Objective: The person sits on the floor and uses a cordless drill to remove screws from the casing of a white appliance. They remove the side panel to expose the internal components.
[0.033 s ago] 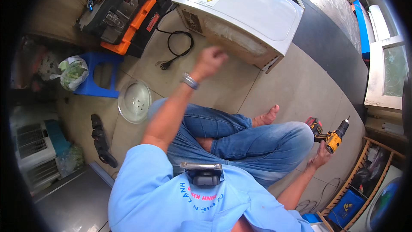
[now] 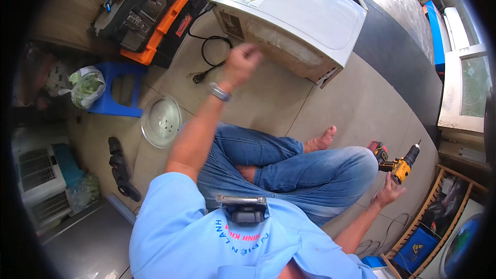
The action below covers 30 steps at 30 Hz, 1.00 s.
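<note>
My left hand (image 2: 243, 63) is closed with its fingers curled, in front of the exposed side of a white microwave oven (image 2: 294, 13); whatever it may hold is hidden. By the outer side of my right knee, my right hand (image 2: 388, 191) has its fingers apart, with a fingertip right beside a yellow and black cordless drill (image 2: 402, 169). The drill rests on the floor, bit pointing away from me. To my left lies a round glass plate (image 2: 153, 116) with several small dark pieces, perhaps screws, in it.
The microwave's black power cord (image 2: 205, 51) loops on the floor. A black and orange toolbox (image 2: 155, 36) stands far left, beside a blue stool (image 2: 116, 104) with a bag of greens (image 2: 88, 89). A sandal (image 2: 121, 168) lies left; a wooden rack (image 2: 436, 191) stands right.
My left hand has shifted a little left, away from the microwave. My right hand has slid slightly back from the drill, its fingers spreading. The drill has stayed in place.
</note>
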Motion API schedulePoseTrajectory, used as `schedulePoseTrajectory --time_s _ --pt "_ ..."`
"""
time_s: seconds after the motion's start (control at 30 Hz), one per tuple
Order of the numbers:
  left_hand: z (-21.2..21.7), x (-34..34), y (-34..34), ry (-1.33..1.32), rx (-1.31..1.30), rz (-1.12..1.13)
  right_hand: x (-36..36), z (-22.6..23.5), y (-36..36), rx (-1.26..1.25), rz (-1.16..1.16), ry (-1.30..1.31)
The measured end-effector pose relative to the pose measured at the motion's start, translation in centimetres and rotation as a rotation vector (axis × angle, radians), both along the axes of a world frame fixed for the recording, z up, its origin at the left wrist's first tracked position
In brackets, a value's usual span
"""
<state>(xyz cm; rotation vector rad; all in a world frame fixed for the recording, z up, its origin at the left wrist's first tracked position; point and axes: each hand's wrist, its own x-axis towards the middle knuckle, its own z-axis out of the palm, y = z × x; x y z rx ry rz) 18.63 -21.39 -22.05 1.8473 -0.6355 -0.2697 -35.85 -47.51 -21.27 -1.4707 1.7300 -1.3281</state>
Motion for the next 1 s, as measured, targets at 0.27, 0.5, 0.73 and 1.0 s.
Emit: schedulePoseTrajectory --time_s 0.27,0.5,0.73,1.0 --pt "5.3 20.6 3.1 -0.419 -0.090 0.456 15.4 11.5 8.5 -0.233 0.517 0.099" --pt "-0.5 27.5 0.1 0.202 -0.189 0.160 33.2 0.3 3.6 0.035 0.840 0.116" --pt "2.3 21.0 0.7 0.644 -0.411 0.002 36.1 -3.2 1.2 0.194 1.026 -0.284" --pt "5.1 10.3 5.9 0.332 -0.154 -0.134 33.2 -1.5 -3.5 0.359 1.176 -0.302"
